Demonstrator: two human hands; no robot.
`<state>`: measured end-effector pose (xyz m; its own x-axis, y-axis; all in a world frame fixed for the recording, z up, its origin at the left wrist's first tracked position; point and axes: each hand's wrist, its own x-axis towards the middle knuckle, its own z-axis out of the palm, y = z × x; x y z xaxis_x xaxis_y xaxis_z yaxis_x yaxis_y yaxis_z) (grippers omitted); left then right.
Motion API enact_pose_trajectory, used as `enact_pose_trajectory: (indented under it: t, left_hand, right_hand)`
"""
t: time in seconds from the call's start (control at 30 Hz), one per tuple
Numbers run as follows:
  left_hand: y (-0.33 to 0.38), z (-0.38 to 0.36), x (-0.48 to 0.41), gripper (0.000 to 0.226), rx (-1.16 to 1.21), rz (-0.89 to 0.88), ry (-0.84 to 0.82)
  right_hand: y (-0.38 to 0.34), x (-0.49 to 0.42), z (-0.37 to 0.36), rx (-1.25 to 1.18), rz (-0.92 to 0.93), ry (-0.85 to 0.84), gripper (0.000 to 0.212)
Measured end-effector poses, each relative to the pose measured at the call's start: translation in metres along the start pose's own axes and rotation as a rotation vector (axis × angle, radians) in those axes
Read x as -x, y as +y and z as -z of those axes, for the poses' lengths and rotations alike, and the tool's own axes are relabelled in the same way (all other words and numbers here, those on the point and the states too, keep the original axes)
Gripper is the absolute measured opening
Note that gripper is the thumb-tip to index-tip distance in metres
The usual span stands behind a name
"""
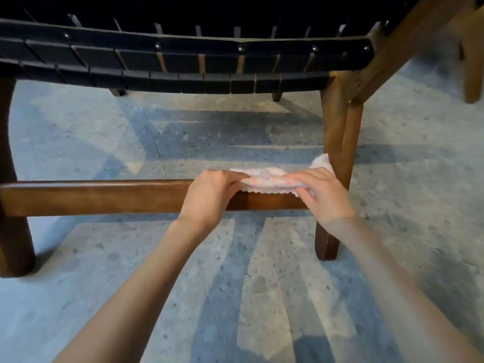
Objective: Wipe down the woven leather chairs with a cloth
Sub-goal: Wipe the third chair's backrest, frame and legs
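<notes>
Floor (235,297): grey speckled stone, striped w/ light and shadow. On it stands the chair (348,82), seen from low at the front: dark wood frame, black woven leather straps (209,81) across the seat edge, studs along the upper band. The leather sits high, at the top of view, well apart from both hands, so the work is on the frame just now, not the weave. The low front rail (91,196) runs between L leg (13,231) and R leg (337,132); it is glossy and bare along its left and middle. Another wooden leg (474,74) stands at far right, prob. a second chair. Cloth (267,179): pale, pinkish speckle, zigzag hem, draped over the rail's top edge at its right end, one corner bunched against the R leg. Laid like that it covers top and part of the front face at once, so one pass should clean both. L hand (209,195) curls over the rail, fingertips pinching the cloth's left end, prob. to keep it taut. R hand (324,195) is closed on the cloth's right end, fingers folded over it, pressing it to the rail just beside the leg joint, where dust would likely collect. Neither hand is free. Can't tell whether the straps are wiped.
</notes>
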<state>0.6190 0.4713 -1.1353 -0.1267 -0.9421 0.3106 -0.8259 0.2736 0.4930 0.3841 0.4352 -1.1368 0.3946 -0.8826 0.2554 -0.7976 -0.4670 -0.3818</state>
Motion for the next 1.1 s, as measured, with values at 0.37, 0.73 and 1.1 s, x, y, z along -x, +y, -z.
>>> enact_pose_trajectory:
  t: [0.37,0.73,1.1]
  left_hand:
    - [0.032,-0.002,0.034,0.035,0.298,0.011,0.217]
    - [0.053,-0.005,0.039,0.054,0.329,0.033,-0.204]
    - [-0.002,-0.009,0.028,0.049,-0.178,0.045,-0.09]
  right_hand:
    - [-0.064,0.0,0.016,-1.095,-0.722,0.086,0.016]
    - [-0.067,0.032,0.006,-1.203,-0.728,0.235,0.017]
    - [-0.027,0.102,-0.067,-0.671,-1.098,0.42,0.022]
